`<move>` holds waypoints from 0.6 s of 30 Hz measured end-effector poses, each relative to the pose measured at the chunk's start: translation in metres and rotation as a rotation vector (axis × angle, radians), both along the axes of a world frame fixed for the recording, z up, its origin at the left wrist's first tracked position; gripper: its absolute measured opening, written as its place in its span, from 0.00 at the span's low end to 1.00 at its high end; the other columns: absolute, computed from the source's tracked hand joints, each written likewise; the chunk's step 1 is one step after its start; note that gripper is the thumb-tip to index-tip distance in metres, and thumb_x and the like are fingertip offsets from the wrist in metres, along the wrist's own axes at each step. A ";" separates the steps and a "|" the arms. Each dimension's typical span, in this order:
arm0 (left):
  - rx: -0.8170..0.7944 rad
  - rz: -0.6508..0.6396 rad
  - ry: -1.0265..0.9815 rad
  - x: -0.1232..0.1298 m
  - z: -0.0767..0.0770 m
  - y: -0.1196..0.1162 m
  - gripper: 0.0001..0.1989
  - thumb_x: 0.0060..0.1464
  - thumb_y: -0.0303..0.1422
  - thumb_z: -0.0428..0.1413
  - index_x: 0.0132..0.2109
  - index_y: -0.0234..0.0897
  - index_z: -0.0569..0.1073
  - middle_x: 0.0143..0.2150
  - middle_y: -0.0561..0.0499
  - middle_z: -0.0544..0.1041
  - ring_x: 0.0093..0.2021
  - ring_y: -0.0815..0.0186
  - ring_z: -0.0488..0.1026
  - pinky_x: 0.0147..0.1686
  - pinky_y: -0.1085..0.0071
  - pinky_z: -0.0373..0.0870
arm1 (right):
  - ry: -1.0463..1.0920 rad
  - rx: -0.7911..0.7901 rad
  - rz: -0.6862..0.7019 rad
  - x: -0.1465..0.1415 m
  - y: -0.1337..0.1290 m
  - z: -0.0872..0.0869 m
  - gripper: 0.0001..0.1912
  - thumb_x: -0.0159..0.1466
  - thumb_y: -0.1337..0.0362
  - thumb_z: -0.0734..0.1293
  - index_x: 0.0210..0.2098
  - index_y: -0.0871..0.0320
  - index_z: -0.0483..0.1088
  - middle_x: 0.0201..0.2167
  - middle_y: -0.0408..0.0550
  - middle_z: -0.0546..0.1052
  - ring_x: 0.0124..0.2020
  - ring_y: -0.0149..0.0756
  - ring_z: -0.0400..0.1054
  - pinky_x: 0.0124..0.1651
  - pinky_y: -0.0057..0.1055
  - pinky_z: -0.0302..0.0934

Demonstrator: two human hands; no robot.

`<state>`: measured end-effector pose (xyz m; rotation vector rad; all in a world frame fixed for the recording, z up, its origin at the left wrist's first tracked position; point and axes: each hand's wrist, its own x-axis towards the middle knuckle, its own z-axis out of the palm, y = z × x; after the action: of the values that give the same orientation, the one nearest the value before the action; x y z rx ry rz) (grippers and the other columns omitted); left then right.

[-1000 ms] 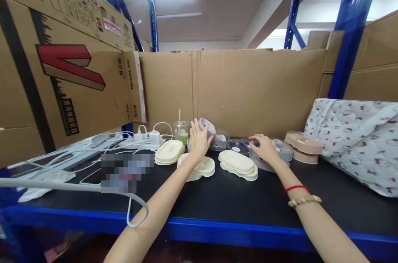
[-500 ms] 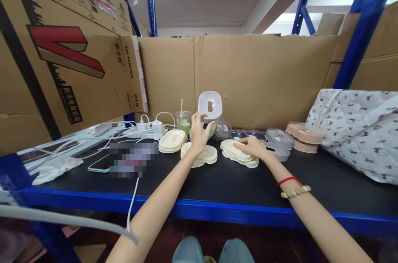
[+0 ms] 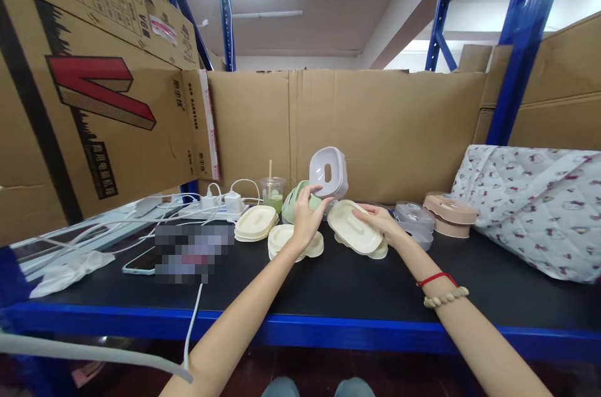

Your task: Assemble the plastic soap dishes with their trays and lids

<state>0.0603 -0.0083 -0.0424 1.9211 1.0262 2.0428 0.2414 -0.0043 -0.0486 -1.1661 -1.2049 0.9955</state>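
Note:
My left hand [image 3: 308, 212] is raised over the middle of the black shelf, its thumb and fingers on the lower rim of a pale lilac part [image 3: 339, 173] with an oval slot. Behind that hand are green parts [image 3: 292, 201]. My right hand [image 3: 378, 220] grips the right edge of a cream oval lid [image 3: 353, 228], which is tilted up above another cream piece [image 3: 379, 253]. Two stacks of cream pieces lie to the left: one [image 3: 256, 221] beside the cup, the other [image 3: 280, 237] partly behind my left wrist.
A cup with a straw [image 3: 273, 196], chargers on a power strip [image 3: 232, 201] and a phone [image 3: 138, 261] are at the left. Clear parts [image 3: 414, 216], pink parts [image 3: 449, 209] and a patterned bag [image 3: 530, 209] are at the right. A cable crosses the blue front edge [image 3: 328, 328].
The cream lid has been lifted and tilted by my right hand. The lilac part in my left hand has turned and moved slightly right, and the camera view has shifted.

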 end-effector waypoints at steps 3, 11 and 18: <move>0.073 -0.020 0.143 0.001 -0.003 -0.001 0.08 0.50 0.34 0.58 0.39 0.40 0.73 0.39 0.50 0.76 0.42 0.64 0.72 0.44 0.68 0.67 | 0.184 0.095 -0.081 -0.002 0.006 0.000 0.11 0.45 0.59 0.73 0.27 0.56 0.71 0.24 0.43 0.77 0.26 0.34 0.71 0.29 0.29 0.65; 0.212 0.006 0.466 0.010 -0.016 0.000 0.10 0.51 0.39 0.58 0.40 0.40 0.75 0.43 0.46 0.75 0.47 0.60 0.72 0.46 0.63 0.68 | 0.501 0.228 0.039 -0.023 -0.001 0.008 0.22 0.47 0.42 0.64 0.31 0.52 0.68 0.28 0.43 0.77 0.40 0.43 0.71 0.40 0.37 0.67; -0.014 -0.185 0.222 0.013 -0.007 -0.008 0.29 0.39 0.41 0.64 0.50 0.40 0.70 0.45 0.44 0.73 0.46 0.58 0.72 0.42 0.64 0.71 | 0.451 0.166 -0.124 -0.020 -0.011 0.013 0.23 0.35 0.63 0.73 0.31 0.53 0.66 0.27 0.39 0.75 0.33 0.37 0.70 0.34 0.30 0.65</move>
<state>0.0735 -0.0162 -0.0495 2.1828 0.8632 1.7514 0.2215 -0.0150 -0.0360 -0.8179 -0.8275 0.9786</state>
